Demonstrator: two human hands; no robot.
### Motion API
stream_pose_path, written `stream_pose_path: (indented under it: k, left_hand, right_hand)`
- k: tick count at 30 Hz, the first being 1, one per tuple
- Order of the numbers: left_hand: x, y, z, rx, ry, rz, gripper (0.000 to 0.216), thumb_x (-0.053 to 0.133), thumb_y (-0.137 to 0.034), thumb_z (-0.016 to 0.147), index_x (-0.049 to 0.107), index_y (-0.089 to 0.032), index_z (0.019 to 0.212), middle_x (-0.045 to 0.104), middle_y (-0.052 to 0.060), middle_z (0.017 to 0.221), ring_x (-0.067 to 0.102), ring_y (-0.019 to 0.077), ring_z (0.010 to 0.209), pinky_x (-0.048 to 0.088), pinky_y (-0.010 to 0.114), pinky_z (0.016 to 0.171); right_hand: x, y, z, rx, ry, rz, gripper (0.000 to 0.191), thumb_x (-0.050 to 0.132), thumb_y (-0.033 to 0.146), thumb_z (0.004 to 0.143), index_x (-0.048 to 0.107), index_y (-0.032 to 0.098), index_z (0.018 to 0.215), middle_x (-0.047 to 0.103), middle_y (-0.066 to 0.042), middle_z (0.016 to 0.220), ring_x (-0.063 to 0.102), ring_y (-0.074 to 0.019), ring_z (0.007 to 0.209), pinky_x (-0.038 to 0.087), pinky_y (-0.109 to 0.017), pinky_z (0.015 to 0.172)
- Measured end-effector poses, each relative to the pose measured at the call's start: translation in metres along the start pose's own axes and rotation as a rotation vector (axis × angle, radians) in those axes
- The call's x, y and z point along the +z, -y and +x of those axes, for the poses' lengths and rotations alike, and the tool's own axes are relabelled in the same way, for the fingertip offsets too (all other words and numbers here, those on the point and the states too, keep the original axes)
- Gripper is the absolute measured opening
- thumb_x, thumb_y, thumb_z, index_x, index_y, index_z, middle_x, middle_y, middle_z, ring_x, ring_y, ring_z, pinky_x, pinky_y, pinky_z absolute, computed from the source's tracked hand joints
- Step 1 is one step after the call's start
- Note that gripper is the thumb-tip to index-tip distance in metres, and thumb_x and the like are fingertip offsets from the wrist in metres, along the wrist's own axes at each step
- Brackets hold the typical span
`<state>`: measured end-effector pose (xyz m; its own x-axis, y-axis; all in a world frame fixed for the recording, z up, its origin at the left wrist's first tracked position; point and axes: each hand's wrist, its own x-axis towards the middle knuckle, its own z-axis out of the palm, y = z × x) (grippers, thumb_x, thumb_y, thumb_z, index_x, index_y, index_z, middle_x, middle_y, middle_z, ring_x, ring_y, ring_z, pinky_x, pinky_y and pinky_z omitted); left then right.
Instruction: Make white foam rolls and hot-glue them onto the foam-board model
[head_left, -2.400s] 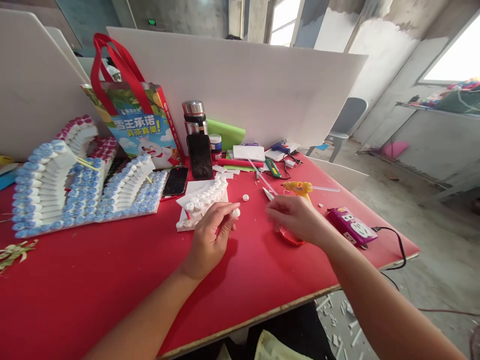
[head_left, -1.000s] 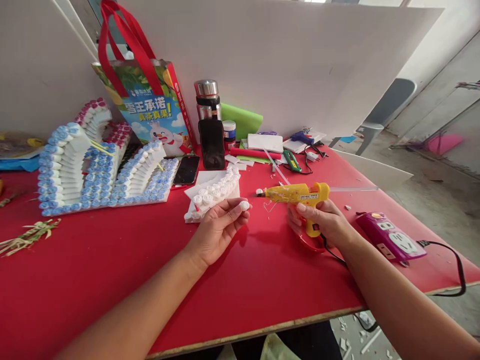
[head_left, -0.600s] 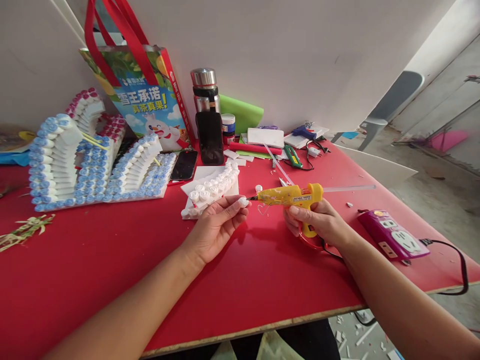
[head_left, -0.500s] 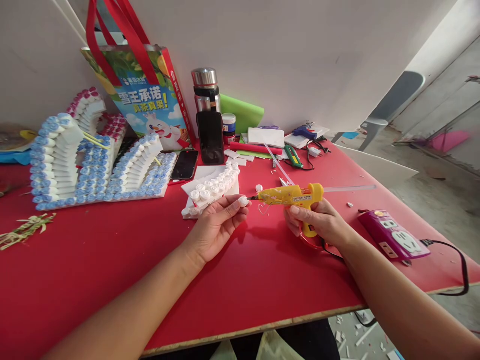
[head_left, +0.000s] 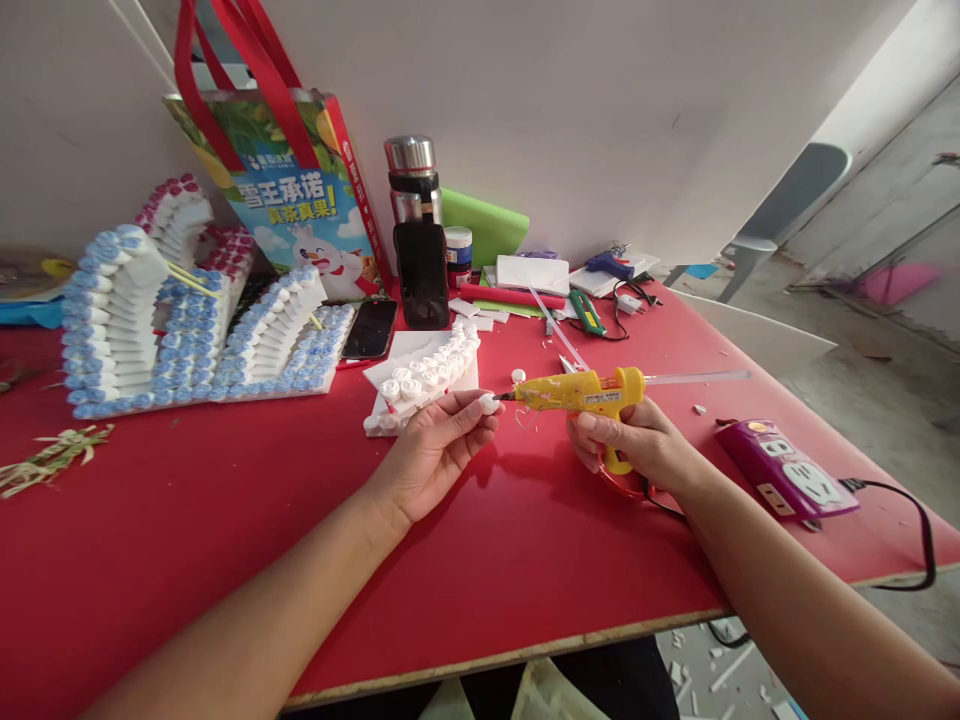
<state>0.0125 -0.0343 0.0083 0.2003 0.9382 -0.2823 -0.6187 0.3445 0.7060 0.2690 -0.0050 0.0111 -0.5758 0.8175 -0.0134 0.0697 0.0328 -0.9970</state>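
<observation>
Between thumb and fingers my left hand pinches a small white rolled rosette. My right hand is wrapped round the grip of a yellow glue gun, whose dark nozzle points left and meets the rosette, or nearly so. A clear glue stick sticks out of the gun's back end. Behind my left hand lies a white board piece bearing rows of similar white rosettes. One loose rosette rests on the table just beyond the nozzle.
Blue-and-white rosette-covered pieces stand at the left of the red table, before a printed bag. A steel flask, a phone and a green cutter are at the back. A purple power strip lies right.
Almost nothing differs. Both hands hold the same poses, with the glue gun's nozzle still at the rosette; the view has shifted very slightly.
</observation>
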Motion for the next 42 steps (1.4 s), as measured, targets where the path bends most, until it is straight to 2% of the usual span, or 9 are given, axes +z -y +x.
stream_pose_path:
  k: [13, 22, 42]
  left_hand:
    - [-0.0031, 0.0006, 0.0006, 0.019, 0.048, 0.025, 0.015, 0.076, -0.014, 0.081, 0.073, -0.011, 0.096, 0.071, 0.004, 0.087, 0.067, 0.0079, 0.076, 0.057, 0.016, 0.073]
    - [-0.0033, -0.0006, 0.0009, 0.019, 0.004, -0.020, 0.018, 0.077, -0.011, 0.079, 0.073, -0.011, 0.096, 0.070, 0.004, 0.088, 0.067, 0.0079, 0.078, 0.057, 0.015, 0.076]
    - [-0.0042, 0.0001, 0.0029, 0.014, -0.004, -0.062, 0.017, 0.077, -0.009, 0.079, 0.073, -0.011, 0.096, 0.072, 0.003, 0.085, 0.069, 0.0082, 0.078, 0.058, 0.015, 0.075]
  right_hand:
    - [-0.0010, -0.0027, -0.0004, 0.006, -0.021, -0.038, 0.040, 0.059, 0.045, 0.094, 0.056, 0.017, 0.066, 0.055, -0.001, 0.060, 0.052, -0.0142, 0.055, 0.036, -0.030, 0.054]
    - [-0.0002, -0.0016, -0.0013, 0.007, -0.028, -0.022, 0.040, 0.060, 0.046, 0.093, 0.056, 0.017, 0.066, 0.054, -0.001, 0.058, 0.051, -0.0140, 0.054, 0.035, -0.030, 0.054]
    - [-0.0018, -0.0046, -0.0022, 0.003, -0.011, -0.070, 0.041, 0.059, 0.046, 0.094, 0.054, 0.017, 0.065, 0.053, -0.001, 0.057, 0.048, -0.0133, 0.052, 0.034, -0.030, 0.052]
